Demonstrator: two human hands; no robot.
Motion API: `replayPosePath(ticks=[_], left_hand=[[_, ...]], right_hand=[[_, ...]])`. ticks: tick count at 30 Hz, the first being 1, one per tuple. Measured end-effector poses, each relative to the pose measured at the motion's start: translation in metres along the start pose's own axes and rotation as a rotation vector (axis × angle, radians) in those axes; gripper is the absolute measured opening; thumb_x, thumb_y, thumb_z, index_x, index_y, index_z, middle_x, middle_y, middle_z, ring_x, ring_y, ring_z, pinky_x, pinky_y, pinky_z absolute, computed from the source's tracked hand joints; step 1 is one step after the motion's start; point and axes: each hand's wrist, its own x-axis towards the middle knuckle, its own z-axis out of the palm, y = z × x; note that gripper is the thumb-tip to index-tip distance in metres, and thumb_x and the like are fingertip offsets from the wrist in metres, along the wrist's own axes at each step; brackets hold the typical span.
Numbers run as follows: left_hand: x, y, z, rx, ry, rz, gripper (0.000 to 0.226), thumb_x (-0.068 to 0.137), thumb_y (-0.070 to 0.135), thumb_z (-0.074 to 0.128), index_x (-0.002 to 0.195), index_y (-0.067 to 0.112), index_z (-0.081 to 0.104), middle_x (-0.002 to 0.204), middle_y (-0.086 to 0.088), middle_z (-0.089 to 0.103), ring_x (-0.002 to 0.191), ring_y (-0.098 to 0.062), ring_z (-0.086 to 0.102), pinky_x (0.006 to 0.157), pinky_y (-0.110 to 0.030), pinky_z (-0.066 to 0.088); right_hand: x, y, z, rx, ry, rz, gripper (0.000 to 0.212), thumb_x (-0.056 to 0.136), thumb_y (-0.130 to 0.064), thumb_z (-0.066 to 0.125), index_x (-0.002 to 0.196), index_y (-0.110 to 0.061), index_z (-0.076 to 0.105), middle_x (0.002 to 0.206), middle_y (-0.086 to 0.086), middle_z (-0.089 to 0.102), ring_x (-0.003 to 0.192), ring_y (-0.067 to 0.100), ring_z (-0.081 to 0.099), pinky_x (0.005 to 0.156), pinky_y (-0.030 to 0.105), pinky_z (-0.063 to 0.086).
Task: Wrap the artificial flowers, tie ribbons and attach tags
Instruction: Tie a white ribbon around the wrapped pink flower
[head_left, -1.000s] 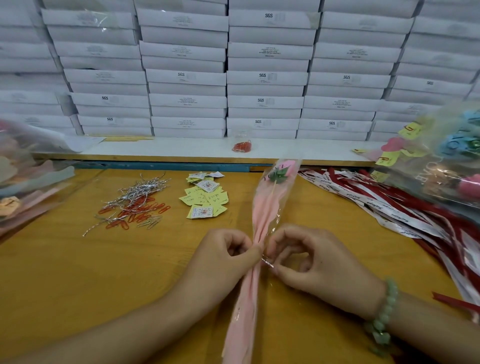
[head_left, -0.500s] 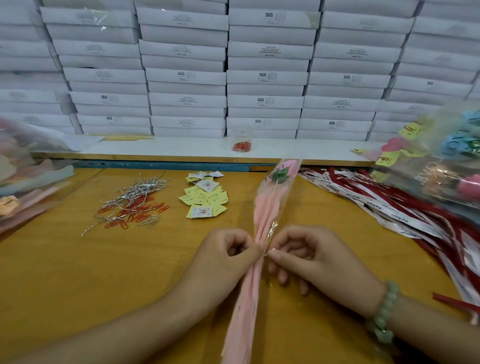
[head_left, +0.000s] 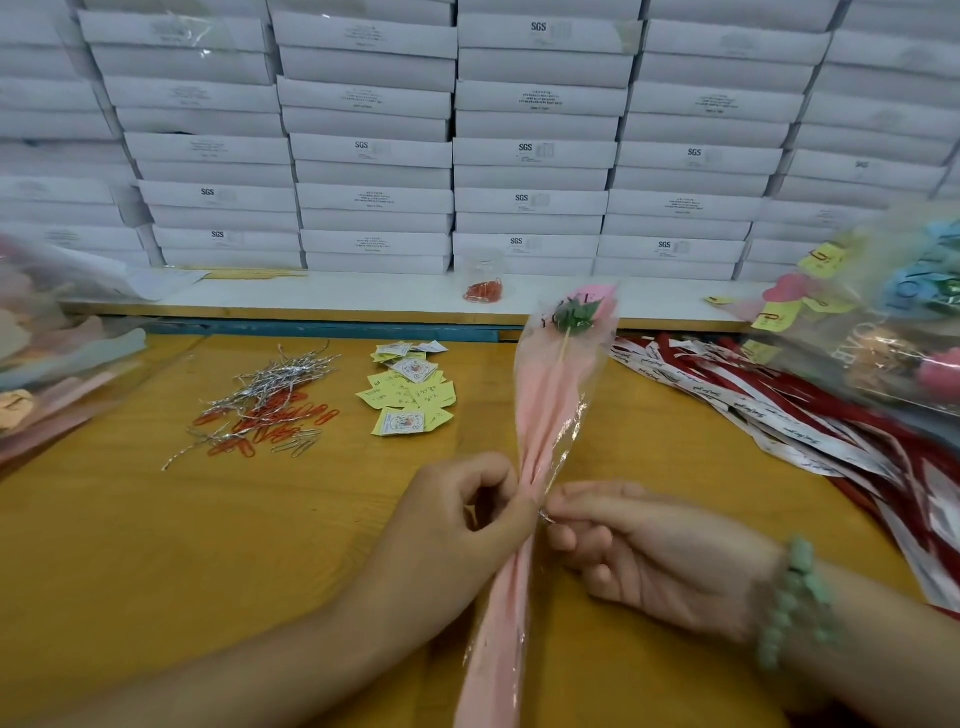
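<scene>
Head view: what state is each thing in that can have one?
wrapped flower: sleeved, gathered at the waist, no ribbon or tag visible.
left hand: grips the gathered waist.
right hand: pinches the silver tie at that waist.
tags: loose pile, unattached.
ribbons: loose heap, untied.
paper clips and ties: loose, scattered.

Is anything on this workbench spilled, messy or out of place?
Nothing looks damaged. The silver twist ties and orange paper clips lie in one tangled heap on the left of the table, and the red and white ribbons sprawl loosely on the right. The wrapped flower, pinched by the left hand and right hand, looks neat.
</scene>
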Motion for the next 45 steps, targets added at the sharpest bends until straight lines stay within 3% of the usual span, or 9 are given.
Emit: replayPosePath(ticks=[7, 11, 17, 24, 32, 36, 40, 43, 45], left_hand=[[0.002, -0.005, -0.002, 0.007, 0.039, -0.062, 0.038, 0.090, 0.008, 0.064, 0.057, 0.016, 0.045, 0.052, 0.013, 0.039, 0.053, -0.001, 0.037, 0.053, -0.011, 0.031], [0.003, -0.008, -0.002, 0.009, 0.059, -0.084, 0.040, 0.089, 0.011, 0.064, 0.055, 0.024, 0.046, 0.051, 0.014, 0.039, 0.053, -0.001, 0.037, 0.053, -0.012, 0.031], [0.002, -0.007, -0.001, 0.037, 0.037, -0.062, 0.039, 0.088, 0.014, 0.064, 0.055, 0.025, 0.047, 0.052, 0.013, 0.043, 0.053, 0.000, 0.040, 0.054, -0.012, 0.033], [0.002, -0.002, -0.001, 0.045, 0.048, -0.060, 0.033, 0.087, 0.011, 0.067, 0.059, 0.008, 0.051, 0.052, 0.007, 0.044, 0.054, -0.003, 0.040, 0.052, -0.017, 0.034], [0.000, -0.002, 0.000, 0.069, -0.005, -0.059, 0.032, 0.085, 0.018, 0.066, 0.059, 0.012, 0.048, 0.053, 0.010, 0.042, 0.054, -0.003, 0.038, 0.053, -0.016, 0.032], [-0.001, -0.003, 0.002, 0.121, -0.071, -0.054, 0.029, 0.081, 0.033, 0.062, 0.061, 0.018, 0.047, 0.051, 0.012, 0.042, 0.052, -0.004, 0.038, 0.051, -0.019, 0.031], [0.000, -0.002, 0.002, 0.116, -0.060, -0.070, 0.032, 0.081, 0.029, 0.065, 0.059, 0.015, 0.047, 0.051, 0.011, 0.040, 0.051, -0.004, 0.036, 0.051, -0.018, 0.030], [0.001, -0.003, 0.001, 0.117, -0.047, -0.083, 0.034, 0.085, 0.017, 0.066, 0.057, 0.011, 0.045, 0.051, 0.011, 0.038, 0.051, -0.004, 0.035, 0.051, -0.017, 0.029], [0.000, -0.004, 0.001, 0.124, -0.049, -0.085, 0.035, 0.085, 0.017, 0.065, 0.057, 0.013, 0.045, 0.050, 0.011, 0.039, 0.050, -0.003, 0.036, 0.051, -0.015, 0.029]], right_hand=[[0.000, 0.005, -0.002, -0.376, 0.096, -0.330, 0.008, 0.087, -0.008, 0.063, 0.090, -0.001, 0.060, 0.070, 0.010, 0.066, 0.049, 0.007, 0.053, 0.045, 0.019, 0.048], [0.000, 0.006, -0.002, -0.428, 0.094, -0.364, 0.020, 0.079, -0.009, 0.069, 0.092, 0.003, 0.062, 0.076, 0.013, 0.070, 0.052, 0.009, 0.059, 0.044, 0.020, 0.050], [0.002, 0.009, -0.003, -0.537, 0.064, -0.379, 0.012, 0.088, -0.001, 0.062, 0.093, 0.010, 0.059, 0.075, 0.013, 0.069, 0.054, 0.009, 0.060, 0.046, 0.018, 0.049], [0.003, 0.008, -0.004, -0.587, 0.039, -0.379, 0.009, 0.089, -0.003, 0.061, 0.093, 0.005, 0.062, 0.075, 0.009, 0.069, 0.058, 0.010, 0.061, 0.048, 0.019, 0.049], [0.005, -0.001, -0.001, -0.251, 0.179, -0.279, 0.013, 0.092, -0.015, 0.055, 0.101, -0.004, 0.056, 0.068, -0.005, 0.065, 0.052, 0.014, 0.056, 0.036, 0.023, 0.043], [0.003, 0.000, -0.002, -0.304, 0.196, -0.287, 0.018, 0.091, -0.024, 0.056, 0.091, -0.006, 0.056, 0.056, -0.011, 0.059, 0.042, 0.003, 0.048, 0.035, 0.015, 0.038], [0.001, -0.012, -0.012, -0.655, 0.223, -0.277, 0.029, 0.097, -0.034, 0.048, 0.090, -0.009, 0.061, 0.063, -0.008, 0.064, 0.044, 0.004, 0.048, 0.038, 0.017, 0.036], [0.001, -0.025, -0.038, -1.455, 0.508, -0.392, 0.026, 0.098, -0.042, 0.044, 0.088, -0.024, 0.060, 0.075, -0.010, 0.064, 0.060, 0.003, 0.053, 0.056, 0.022, 0.044], [0.003, -0.035, -0.057, -1.951, 0.785, -0.422, 0.014, 0.098, -0.037, 0.041, 0.102, -0.030, 0.053, 0.096, -0.013, 0.061, 0.083, 0.006, 0.057, 0.067, 0.026, 0.049]])
